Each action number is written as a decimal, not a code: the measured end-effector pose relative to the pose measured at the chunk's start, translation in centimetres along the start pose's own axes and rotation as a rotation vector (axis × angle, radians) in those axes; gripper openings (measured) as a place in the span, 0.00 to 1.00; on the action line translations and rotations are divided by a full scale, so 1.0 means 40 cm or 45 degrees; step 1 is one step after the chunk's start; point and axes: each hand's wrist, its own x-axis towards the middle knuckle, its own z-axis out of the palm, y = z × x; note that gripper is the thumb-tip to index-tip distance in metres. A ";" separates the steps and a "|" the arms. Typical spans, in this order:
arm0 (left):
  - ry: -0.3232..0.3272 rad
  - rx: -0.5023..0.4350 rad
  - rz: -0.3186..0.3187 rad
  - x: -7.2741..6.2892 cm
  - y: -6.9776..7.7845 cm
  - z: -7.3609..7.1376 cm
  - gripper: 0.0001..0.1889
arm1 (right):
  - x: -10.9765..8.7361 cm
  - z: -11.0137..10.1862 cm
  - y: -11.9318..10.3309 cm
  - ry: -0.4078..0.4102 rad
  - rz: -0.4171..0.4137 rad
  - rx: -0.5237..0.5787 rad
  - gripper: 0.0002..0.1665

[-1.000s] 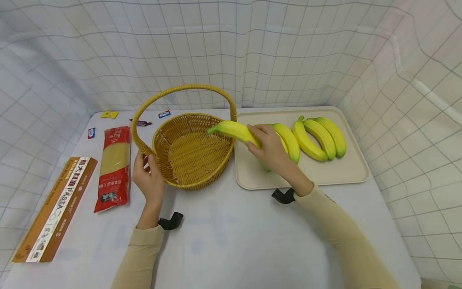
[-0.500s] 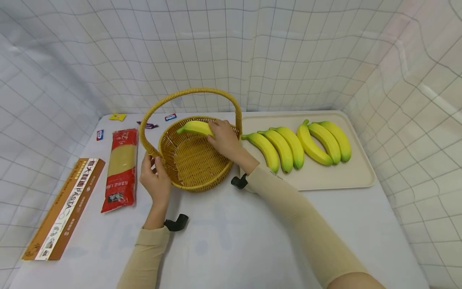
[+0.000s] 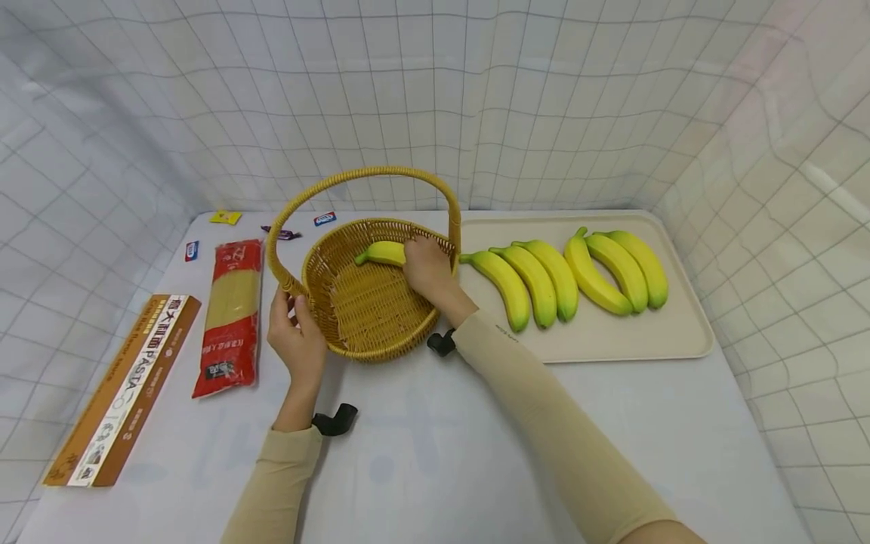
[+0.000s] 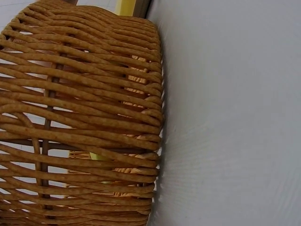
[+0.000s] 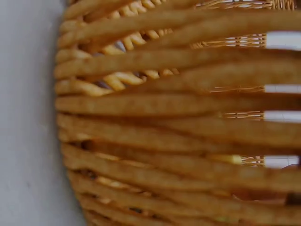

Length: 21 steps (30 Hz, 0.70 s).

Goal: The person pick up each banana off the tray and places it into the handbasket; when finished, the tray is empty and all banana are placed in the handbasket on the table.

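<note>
A yellow wicker basket (image 3: 370, 351) with a tall arched handle stands left of centre in the head view. My left hand (image 3: 299, 340) grips its left side at the handle's foot. Inside the basket, my right hand (image 3: 430, 268) holds a yellow banana (image 3: 384, 254) by its right end, the green stem pointing left. That banana lies low along the back wall, its right end hidden by my fingers. Basket weave (image 4: 84, 103) fills much of the left wrist view, and close weave (image 5: 164, 106) blurs across the right wrist view.
Right of the basket, a beige tray (image 3: 632, 340) carries several bananas (image 3: 533, 283) in two groups. On the left lie a red pasta packet (image 3: 231, 317) and a long brown pasta box (image 3: 125, 389). Small wrapped sweets (image 3: 280, 233) lie behind. White grid-lined cloth walls surround the table.
My right hand has carried the banana left from over the tray's edge into the basket and lowered it there. My left hand has kept its grip on the basket. The head view has shifted slightly.
</note>
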 end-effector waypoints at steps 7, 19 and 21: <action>0.027 -0.015 -0.023 -0.004 -0.001 0.013 0.18 | -0.054 -0.034 0.011 0.257 -0.153 0.057 0.21; 0.006 -0.137 -0.105 0.002 0.089 0.003 0.18 | -0.246 -0.141 0.213 0.512 -0.278 0.410 0.24; 0.002 -0.142 -0.109 0.000 0.109 0.002 0.18 | -0.273 -0.157 0.296 0.589 -0.228 0.447 0.24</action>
